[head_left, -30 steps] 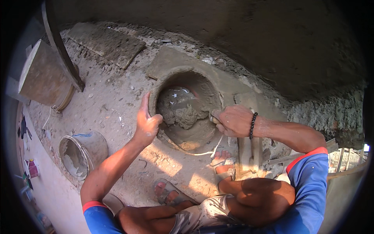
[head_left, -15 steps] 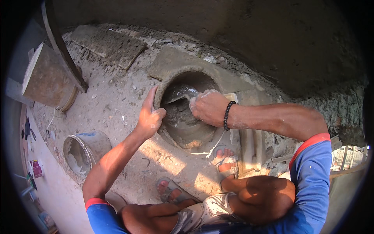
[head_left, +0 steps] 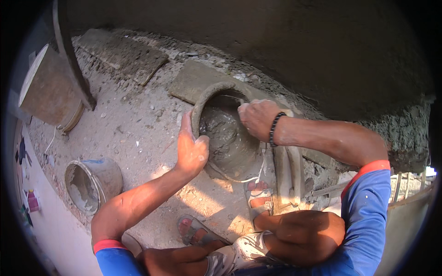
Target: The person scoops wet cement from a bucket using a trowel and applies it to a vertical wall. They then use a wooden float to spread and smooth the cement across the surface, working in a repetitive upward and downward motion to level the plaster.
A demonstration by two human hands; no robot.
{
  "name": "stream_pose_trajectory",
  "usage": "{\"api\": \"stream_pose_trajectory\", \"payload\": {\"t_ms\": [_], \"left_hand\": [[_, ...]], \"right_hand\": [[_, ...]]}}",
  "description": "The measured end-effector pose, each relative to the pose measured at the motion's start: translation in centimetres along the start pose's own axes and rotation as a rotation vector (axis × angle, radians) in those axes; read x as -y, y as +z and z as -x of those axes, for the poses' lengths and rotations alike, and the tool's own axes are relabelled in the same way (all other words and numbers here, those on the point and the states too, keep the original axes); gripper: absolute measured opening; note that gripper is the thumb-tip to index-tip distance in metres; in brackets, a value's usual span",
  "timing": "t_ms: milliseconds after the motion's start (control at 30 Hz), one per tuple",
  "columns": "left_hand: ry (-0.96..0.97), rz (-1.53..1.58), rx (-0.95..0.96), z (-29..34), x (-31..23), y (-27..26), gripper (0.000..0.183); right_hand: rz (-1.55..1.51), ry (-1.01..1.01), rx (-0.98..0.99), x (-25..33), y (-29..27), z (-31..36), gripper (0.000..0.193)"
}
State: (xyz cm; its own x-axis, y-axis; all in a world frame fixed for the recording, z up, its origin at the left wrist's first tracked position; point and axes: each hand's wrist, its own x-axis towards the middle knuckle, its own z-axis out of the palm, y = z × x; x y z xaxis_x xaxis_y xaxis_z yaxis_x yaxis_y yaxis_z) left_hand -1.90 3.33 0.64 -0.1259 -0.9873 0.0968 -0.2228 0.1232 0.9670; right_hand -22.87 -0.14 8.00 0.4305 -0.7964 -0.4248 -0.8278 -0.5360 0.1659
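Mortar pan [head_left: 229,138] on dusty ground, tipped up since a second ago. Left hand [head_left: 191,149] grasping near rim, thumb inside. Right hand [head_left: 258,118] moved from inside bowl to far rim, clenched there. Wet cement clinging inside. Grey bucket [head_left: 92,184] well apart, left.

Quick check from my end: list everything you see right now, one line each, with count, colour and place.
Pan: one, grey, centre, tilted, wet mortar inside.
Bucket: one, grey, lower left, on its side.
Drum: one, brown, upper left.
Slabs: two, grey, on the ground behind the pan.
Wall: grey, rough, top and right.
Sandals: two, red-strapped, on the feet.
Left hand: grips the pan's near rim.
Right hand: on the far rim, black bead bracelet.
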Motion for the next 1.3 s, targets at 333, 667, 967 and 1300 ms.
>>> {"api": "stream_pose_trajectory", "payload": {"t_ms": [333, 667, 967, 1300], "left_hand": [[-0.149, 0.307, 0.069, 0.9, -0.7, 0.5, 0.072], [-0.181, 0.274, 0.076, 0.1, 0.8, -2.5, 0.07], [-0.435, 0.368, -0.051, 0.3, 2.0, -4.6, 0.078], [-0.415, 0.464, -0.148, -0.8, 1.4, -2.3, 0.088]], "right_hand": [[-0.583, 0.008, 0.76, -2.6, 4.8, 0.5, 0.014], [-1.667, 0.103, 0.682, 2.7, 7.7, 1.9, 0.018], [-0.5, -0.242, 0.141, -1.1, 0.8, 1.7, 0.021], [-0.206, -0.272, 0.012, 1.4, 4.2, 2.5, 0.013]]}}
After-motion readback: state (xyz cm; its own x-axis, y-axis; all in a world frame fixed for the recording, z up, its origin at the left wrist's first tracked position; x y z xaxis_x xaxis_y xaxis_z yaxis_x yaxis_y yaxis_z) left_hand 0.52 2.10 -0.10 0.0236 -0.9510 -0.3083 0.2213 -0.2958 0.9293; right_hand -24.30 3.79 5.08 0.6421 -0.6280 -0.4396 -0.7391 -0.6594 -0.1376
